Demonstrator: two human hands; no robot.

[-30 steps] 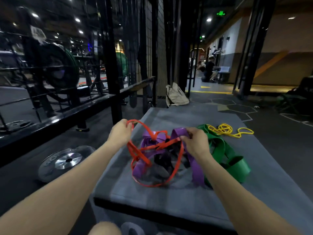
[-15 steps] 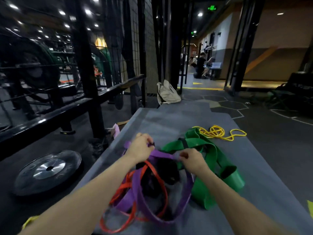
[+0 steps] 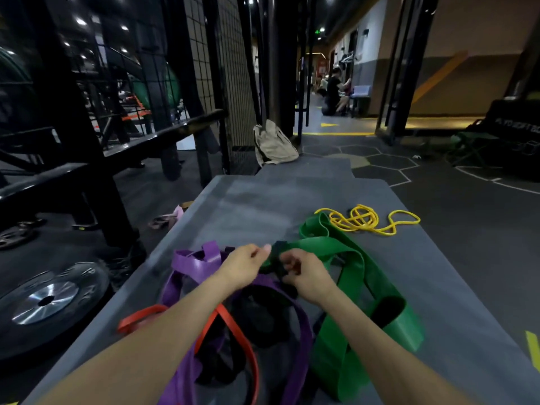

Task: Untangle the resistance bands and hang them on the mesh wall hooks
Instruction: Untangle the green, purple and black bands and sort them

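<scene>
A tangle of resistance bands lies on a grey platform. A wide green band runs to the right, a purple band loops to the left, an orange band and a black band lie under my forearms. My left hand and my right hand meet at the knot where the black band crosses the green one; both pinch it. A thin yellow band lies apart at the far right. The black mesh wall stands at the back left; no hooks can be made out.
A weight plate lies on the floor at the left, beside a black steel rack. A beige bag leans at the platform's far end. People sit far down the corridor. A dark box stands at the right.
The view has tilted down and closer. My hands let go of the orange and purple bands, which dropped onto the platform, and moved right to the knot of black and green bands.
</scene>
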